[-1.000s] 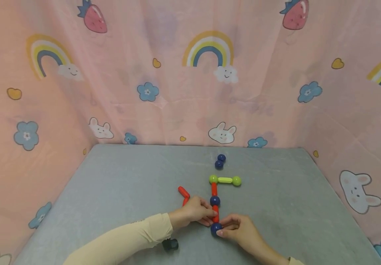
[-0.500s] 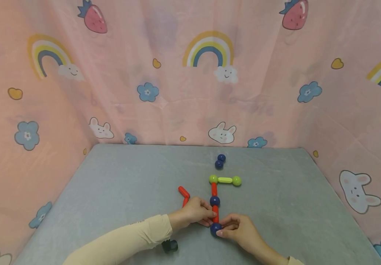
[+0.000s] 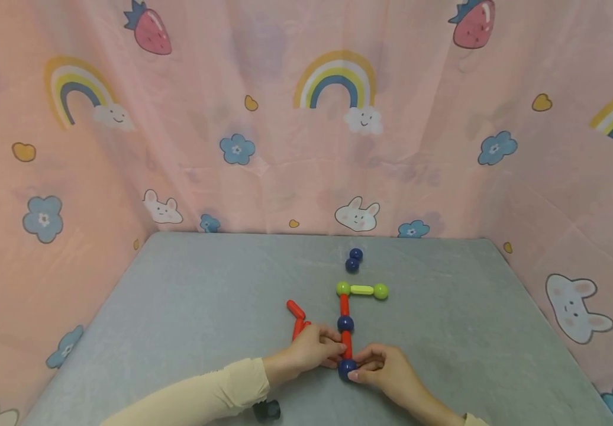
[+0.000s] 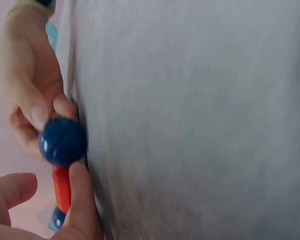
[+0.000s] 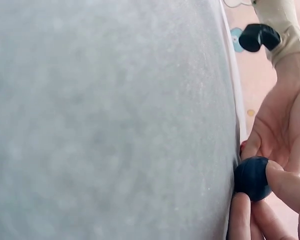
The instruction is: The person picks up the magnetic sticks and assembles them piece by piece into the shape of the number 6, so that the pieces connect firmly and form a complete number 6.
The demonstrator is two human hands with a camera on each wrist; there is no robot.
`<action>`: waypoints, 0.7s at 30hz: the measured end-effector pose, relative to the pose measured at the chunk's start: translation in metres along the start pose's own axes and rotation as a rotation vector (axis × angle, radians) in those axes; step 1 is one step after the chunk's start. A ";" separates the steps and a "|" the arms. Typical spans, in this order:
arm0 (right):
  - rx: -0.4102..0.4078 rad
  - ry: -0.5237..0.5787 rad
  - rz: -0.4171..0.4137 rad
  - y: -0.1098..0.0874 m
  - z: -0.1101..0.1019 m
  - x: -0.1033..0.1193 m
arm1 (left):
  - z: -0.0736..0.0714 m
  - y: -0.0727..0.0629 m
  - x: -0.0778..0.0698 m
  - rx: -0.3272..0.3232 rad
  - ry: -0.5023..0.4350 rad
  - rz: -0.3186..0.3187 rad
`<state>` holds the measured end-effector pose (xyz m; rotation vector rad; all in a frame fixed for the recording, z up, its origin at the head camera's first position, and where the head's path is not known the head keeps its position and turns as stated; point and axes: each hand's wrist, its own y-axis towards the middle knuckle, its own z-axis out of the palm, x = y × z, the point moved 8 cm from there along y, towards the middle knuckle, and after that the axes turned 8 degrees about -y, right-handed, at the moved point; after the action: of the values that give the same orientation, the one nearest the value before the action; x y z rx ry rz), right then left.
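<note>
"Where's the piece being worked on?"

"On the counter (image 3: 205,284), close to the person. The right hand (image 3: 389,373) has its thumb and fingers pinched on the near blue ball (image 3: 346,370). Beyond that run the near red rod (image 3: 347,340), the middle blue ball (image 3: 345,323) and the far red rod (image 3: 344,305), up to the corner green ball (image 3: 343,289). There the green rod (image 3: 362,290) turns right to the end green ball (image 3: 381,291)."

"And the left hand (image 3: 312,349)?"

"Its thumb and forefinger are apart, the forefinger laid against the near red rod rather than clamping it."

"Is that rod seated on the near blue ball?"

"They look touching, but fingers crowd the seam, so I wouldn't swear to it."

"What worries you?"

"A twist or tug from the right hand could pull that joint apart, or make everything hinge at the middle blue ball, since the rod is only lightly steadied."

"Anything else?"

"The loose red rods (image 3: 296,309) lie just beside the left hand; a careless sweep could scatter them. The two loose blue balls (image 3: 352,265), well apart from both hands, might roll if the counter were jolted."
</note>
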<state>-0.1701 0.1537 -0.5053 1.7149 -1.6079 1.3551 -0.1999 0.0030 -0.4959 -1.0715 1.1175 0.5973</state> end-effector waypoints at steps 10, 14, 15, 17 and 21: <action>0.100 -0.013 -0.064 0.016 -0.020 0.016 | 0.004 -0.025 0.008 -0.014 -0.001 0.032; 0.037 -0.064 -0.167 0.033 -0.035 0.040 | 0.005 -0.032 0.010 -0.019 0.038 0.054; 0.022 -0.078 -0.194 0.038 -0.036 0.047 | 0.006 -0.033 0.011 -0.016 0.044 0.054; 0.006 -0.116 -0.225 0.049 -0.036 0.058 | 0.008 -0.035 0.014 0.000 0.032 0.044; 0.005 -0.190 -0.284 0.071 -0.025 0.078 | 0.011 -0.035 0.022 0.031 -0.029 0.028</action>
<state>-0.2558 0.1181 -0.4498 2.0362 -1.3877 1.0885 -0.1582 -0.0038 -0.5029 -1.0193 1.1147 0.6143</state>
